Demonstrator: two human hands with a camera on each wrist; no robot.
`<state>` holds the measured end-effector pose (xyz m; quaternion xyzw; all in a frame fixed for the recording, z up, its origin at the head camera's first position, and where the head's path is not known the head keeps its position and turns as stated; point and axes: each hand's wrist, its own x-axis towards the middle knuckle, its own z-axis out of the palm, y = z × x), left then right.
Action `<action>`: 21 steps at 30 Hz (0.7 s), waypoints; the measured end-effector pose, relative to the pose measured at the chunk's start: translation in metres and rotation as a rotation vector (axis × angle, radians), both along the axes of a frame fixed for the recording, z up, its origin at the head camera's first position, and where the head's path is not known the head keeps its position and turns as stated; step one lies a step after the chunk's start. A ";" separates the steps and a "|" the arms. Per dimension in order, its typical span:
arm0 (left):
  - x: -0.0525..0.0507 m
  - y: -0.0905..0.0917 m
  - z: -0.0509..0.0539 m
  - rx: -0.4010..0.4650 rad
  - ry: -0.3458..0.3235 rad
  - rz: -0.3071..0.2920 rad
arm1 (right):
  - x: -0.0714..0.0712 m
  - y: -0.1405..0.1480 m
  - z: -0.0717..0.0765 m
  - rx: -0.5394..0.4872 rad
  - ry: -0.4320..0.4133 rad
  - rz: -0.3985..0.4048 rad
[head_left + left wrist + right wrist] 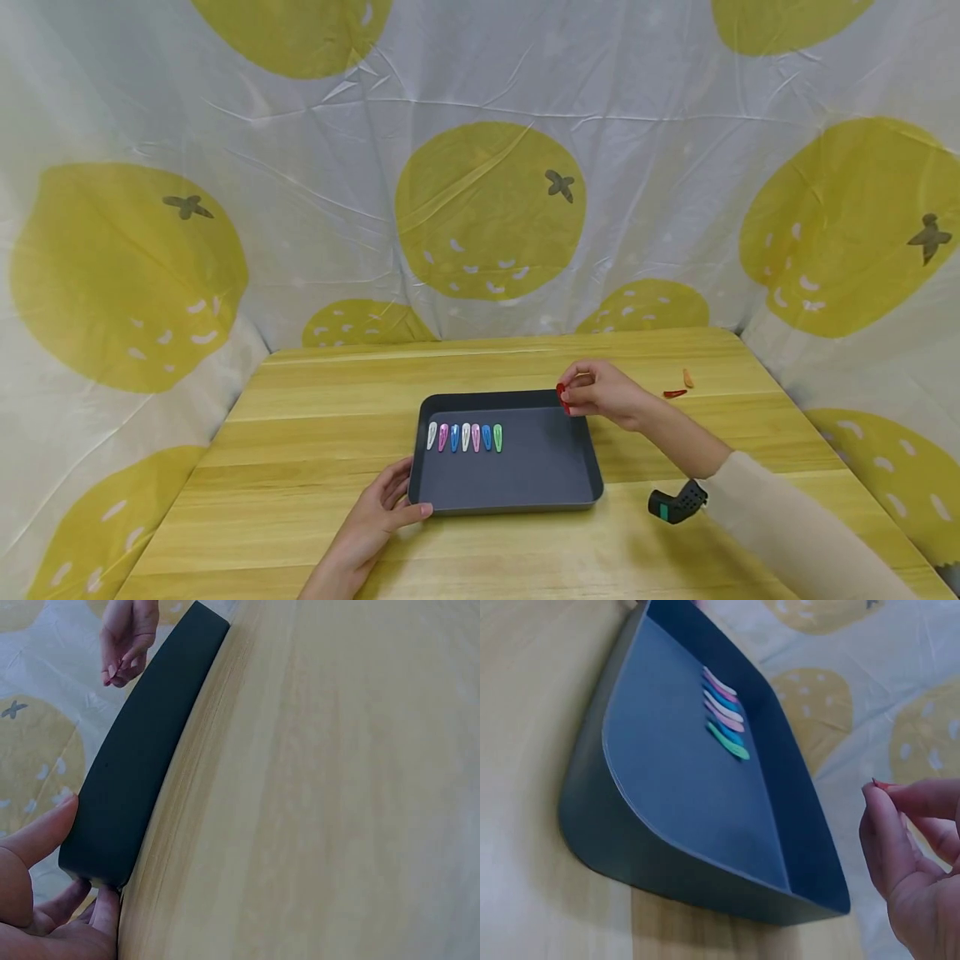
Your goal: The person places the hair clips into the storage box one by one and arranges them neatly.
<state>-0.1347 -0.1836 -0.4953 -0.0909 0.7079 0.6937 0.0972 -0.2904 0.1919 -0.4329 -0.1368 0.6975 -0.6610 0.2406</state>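
A dark grey rectangular tray (536, 471) lies on the table. Toward its left side, several snap hair clips stand in one row, from a white clip (431, 436) through pink and blue ones to a green clip (498, 437). My left hand (372, 518) grips the tray's near left corner; in the left wrist view the thumb (46, 829) is against the tray's side and the fingertips are at its end. Above the tray's far right corner, my right hand (606, 393) pinches a red hair clip (562, 397) between thumb and fingers. Only a sliver of it shows in the right wrist view.
On the table's far right lie another red clip (675, 393) and an orange clip (687, 378). A black device (677, 502) is by the right wrist. Behind the wooden table (300, 433) hangs a curtain (487, 75) with yellow fruit prints.
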 end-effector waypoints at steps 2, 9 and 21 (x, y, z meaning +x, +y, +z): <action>0.000 0.000 0.000 0.001 0.000 0.000 | 0.001 -0.007 -0.002 0.019 0.008 -0.006; 0.000 -0.001 0.001 0.004 -0.003 -0.001 | 0.000 -0.028 -0.007 0.101 0.022 -0.011; 0.000 -0.001 0.001 0.007 -0.001 -0.003 | -0.011 -0.054 -0.012 0.186 0.018 0.117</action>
